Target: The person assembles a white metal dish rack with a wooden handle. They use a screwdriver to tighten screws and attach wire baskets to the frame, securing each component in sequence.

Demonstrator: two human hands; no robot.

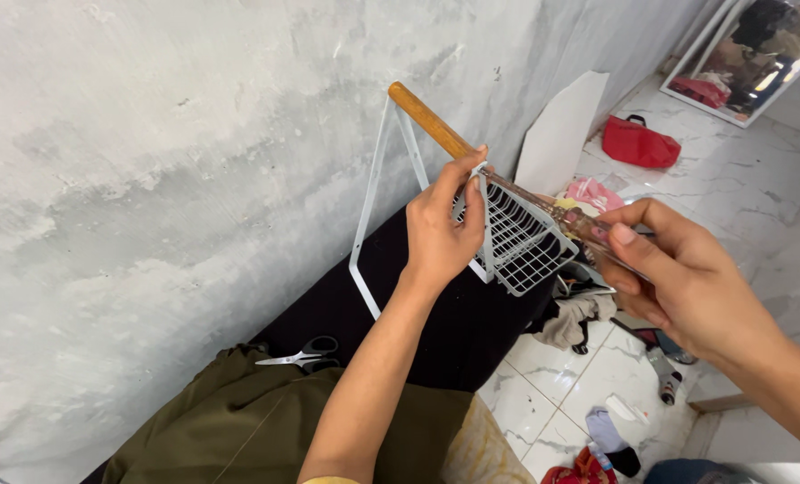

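2 hands on this one: the left hand (443,235) pinches the wire basket (518,240) rim, while the right hand (687,282) grips the clear handle end of a stick (471,152). Its long axis runs from upper left by the wall down right, across the basket, both hands touching it.

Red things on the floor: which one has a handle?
The red bag by the white board, far up the floor; the red cloth at the bottom edge has none.
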